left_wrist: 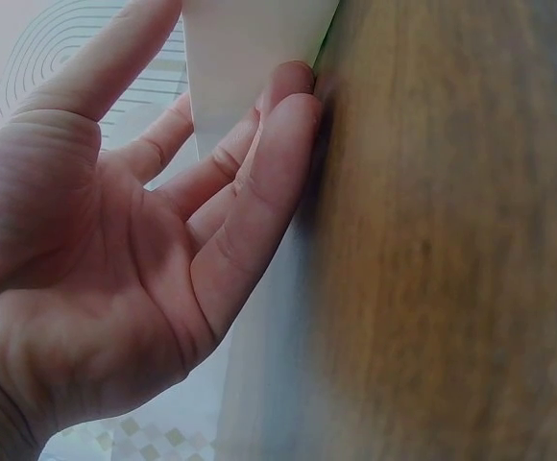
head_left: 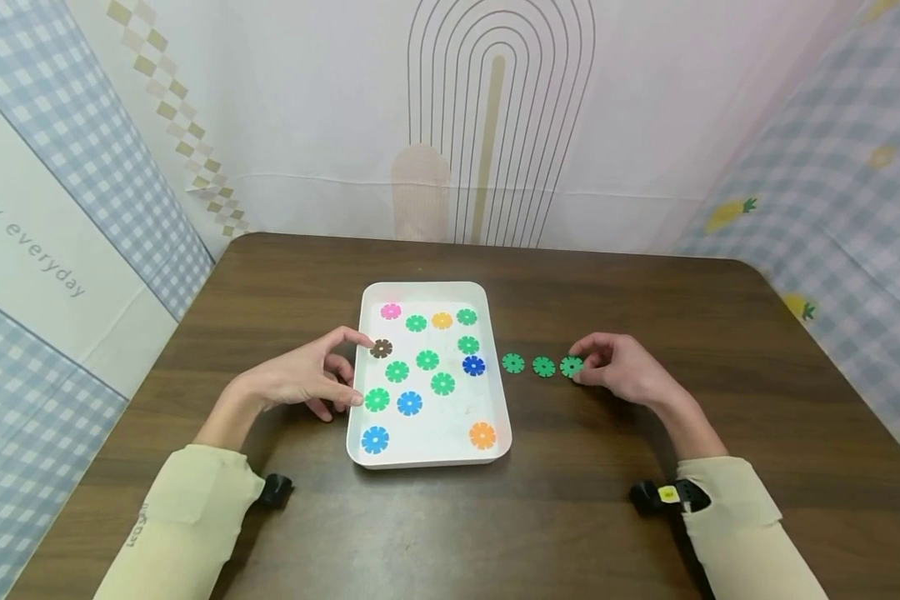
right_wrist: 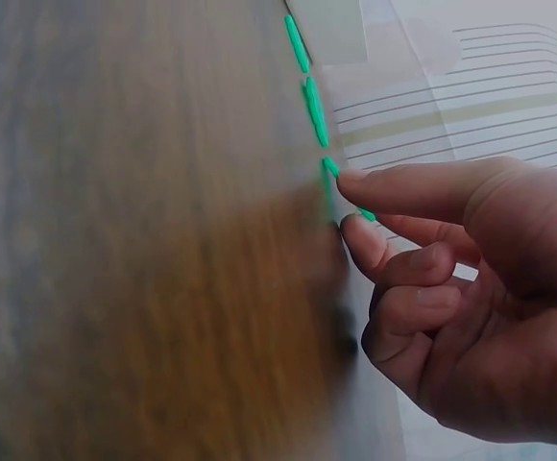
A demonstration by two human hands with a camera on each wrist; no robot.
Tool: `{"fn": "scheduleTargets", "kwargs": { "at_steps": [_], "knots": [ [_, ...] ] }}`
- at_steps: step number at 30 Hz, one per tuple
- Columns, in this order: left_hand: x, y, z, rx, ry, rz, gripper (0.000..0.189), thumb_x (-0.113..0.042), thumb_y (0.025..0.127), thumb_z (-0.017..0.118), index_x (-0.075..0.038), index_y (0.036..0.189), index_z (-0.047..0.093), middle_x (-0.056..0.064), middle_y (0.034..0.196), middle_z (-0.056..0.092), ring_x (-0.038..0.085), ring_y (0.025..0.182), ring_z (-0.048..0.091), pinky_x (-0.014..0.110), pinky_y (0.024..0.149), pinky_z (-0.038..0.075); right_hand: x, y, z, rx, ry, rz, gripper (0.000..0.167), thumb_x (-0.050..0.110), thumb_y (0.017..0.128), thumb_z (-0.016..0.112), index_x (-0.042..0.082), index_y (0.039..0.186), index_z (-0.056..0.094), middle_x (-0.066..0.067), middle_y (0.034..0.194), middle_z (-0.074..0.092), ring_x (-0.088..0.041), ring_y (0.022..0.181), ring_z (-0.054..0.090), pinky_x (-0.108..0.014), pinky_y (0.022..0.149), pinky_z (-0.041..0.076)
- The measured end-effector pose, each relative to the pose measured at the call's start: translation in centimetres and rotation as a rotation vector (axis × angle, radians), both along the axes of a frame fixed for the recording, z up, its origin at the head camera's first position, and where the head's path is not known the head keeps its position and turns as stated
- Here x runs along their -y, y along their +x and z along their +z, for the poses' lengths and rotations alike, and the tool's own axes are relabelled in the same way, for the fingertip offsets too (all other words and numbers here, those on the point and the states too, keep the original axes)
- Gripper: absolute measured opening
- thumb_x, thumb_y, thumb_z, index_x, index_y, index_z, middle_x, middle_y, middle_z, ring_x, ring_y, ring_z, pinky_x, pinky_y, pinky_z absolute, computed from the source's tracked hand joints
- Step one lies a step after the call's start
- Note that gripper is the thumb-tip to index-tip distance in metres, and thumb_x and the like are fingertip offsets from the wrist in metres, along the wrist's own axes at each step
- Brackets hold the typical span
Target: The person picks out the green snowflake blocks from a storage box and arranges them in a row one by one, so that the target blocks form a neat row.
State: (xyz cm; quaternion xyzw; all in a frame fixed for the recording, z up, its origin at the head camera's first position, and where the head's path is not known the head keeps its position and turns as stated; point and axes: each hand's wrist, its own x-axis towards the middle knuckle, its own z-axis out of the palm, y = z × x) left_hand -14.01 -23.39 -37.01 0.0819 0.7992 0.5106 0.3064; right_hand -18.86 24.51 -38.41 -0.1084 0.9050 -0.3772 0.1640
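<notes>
On the table, a white tray (head_left: 461, 417) holds several notched plastic building discs in green, blue, pink, brown, yellow and orange. My left hand (head_left: 318, 375) grips the tray's left rim. Its index finger reaches over the rim beside the brown disc (head_left: 380, 348), and the thumb lies over it near a green disc (head_left: 377, 400). In the left wrist view the other fingers (left_wrist: 283, 144) bend against the tray's outer wall. Right of the tray, my right hand (head_left: 622, 365) pinches a green disc (head_left: 571, 367) by its edge, tilted off the tabletop in the right wrist view.
Two more green discs, one by the tray (head_left: 513, 362) and one farther right (head_left: 543, 367), lie in a row with the pinched one. A patterned cloth (head_left: 315, 125) hangs behind the brown table (head_left: 607, 292), and checked cloths flank its sides.
</notes>
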Motion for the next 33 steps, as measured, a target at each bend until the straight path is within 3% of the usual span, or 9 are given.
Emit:
{"fn": "scheduleTargets", "kwargs": {
  "at_steps": [20,26,33],
  "knots": [
    [0.0,0.0,-0.1,-0.01,0.001,0.002,0.083,-0.017,0.091,0.085,-0.018,0.154,0.033,0.01,0.098,0.057,0.027,0.081,0.069,0.043,0.069,0.063,0.4,0.3,0.2,-0.058,0.04,0.017,0.031,0.008,0.095,0.076,0.003,0.124,0.067,-0.009,0.089,0.06,-0.024,0.076,0.051,-0.032,0.065,0.043],
    [-0.1,0.0,-0.1,-0.008,0.004,0.004,0.082,-0.017,0.09,0.086,-0.018,0.154,0.033,0.01,0.097,0.057,0.027,0.08,0.069,0.043,0.069,0.063,1.7,1.2,1.8,-0.131,0.044,0.03,0.034,0.013,0.095,0.077,0.006,0.127,0.068,-0.008,0.095,0.064,-0.024,0.084,0.057,-0.033,0.069,0.047],
    [0.0,0.0,-0.2,-0.007,0.003,0.006,0.084,-0.019,0.089,0.087,-0.017,0.154,0.033,0.009,0.098,0.057,0.025,0.081,0.068,0.043,0.069,0.063,5.7,2.7,4.2,-0.169,0.018,0.077,0.034,0.018,0.094,0.08,0.009,0.126,0.071,-0.007,0.098,0.067,-0.023,0.084,0.058,-0.032,0.068,0.05]
  ]
}}
